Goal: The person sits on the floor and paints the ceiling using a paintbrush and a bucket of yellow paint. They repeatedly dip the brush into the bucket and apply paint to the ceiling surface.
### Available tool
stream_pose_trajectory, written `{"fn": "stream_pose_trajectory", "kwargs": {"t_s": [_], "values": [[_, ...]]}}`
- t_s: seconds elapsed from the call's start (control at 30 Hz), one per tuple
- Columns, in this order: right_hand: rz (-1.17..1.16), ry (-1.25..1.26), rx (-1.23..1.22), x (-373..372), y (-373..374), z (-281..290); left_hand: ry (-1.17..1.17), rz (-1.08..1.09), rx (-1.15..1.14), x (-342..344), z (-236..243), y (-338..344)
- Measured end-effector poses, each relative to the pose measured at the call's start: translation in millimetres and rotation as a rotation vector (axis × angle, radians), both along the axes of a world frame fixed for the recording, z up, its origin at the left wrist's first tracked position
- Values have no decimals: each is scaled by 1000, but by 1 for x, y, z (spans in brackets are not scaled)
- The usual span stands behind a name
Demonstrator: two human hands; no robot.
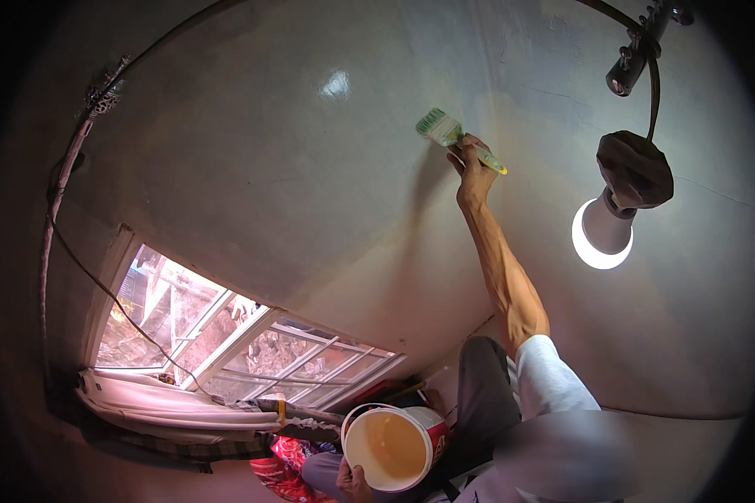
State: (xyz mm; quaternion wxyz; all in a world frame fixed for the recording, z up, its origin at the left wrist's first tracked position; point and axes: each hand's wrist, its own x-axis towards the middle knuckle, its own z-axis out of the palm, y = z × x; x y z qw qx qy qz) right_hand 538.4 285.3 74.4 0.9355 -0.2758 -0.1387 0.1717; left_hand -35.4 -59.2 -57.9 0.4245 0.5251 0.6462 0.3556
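Note:
A wide flat paintbrush (439, 127) with pale, green-tinged bristles and a yellow-tipped handle is gripped in my right hand (476, 170). That arm is stretched up, and the brush is close to the grey wall surface (310, 176); whether the bristles touch it I cannot tell. Low in the picture, my left hand (354, 484) holds a white bucket (436, 419) by its rim, fingers partly hidden. The bucket is tilted so its inside shows, with a yellowish-tan tint; how much liquid is in it is unclear.
A lit bulb (604, 230) hangs from a cable at the right, beside a dark metal rod (637, 59). At lower left is a white-framed window (243, 331), with pale cloth (176, 411) draped below it. A cable-wrapped pole (59, 189) runs up the left side.

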Motion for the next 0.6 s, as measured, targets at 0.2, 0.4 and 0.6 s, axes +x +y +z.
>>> {"fn": "stream_pose_trajectory", "kwargs": {"t_s": [0.2, 0.4, 0.6], "values": [[-84, 124, -189, -6, -1, -82, -125, 52, 28, -4, -3, -10], [-244, -73, -181, 26, 8, -17, -84, 62, -25, 20, 18, 5], [-332, -330, -124, 18, 50, 120, 45, 144, 97, 6, -1, -16]]}}
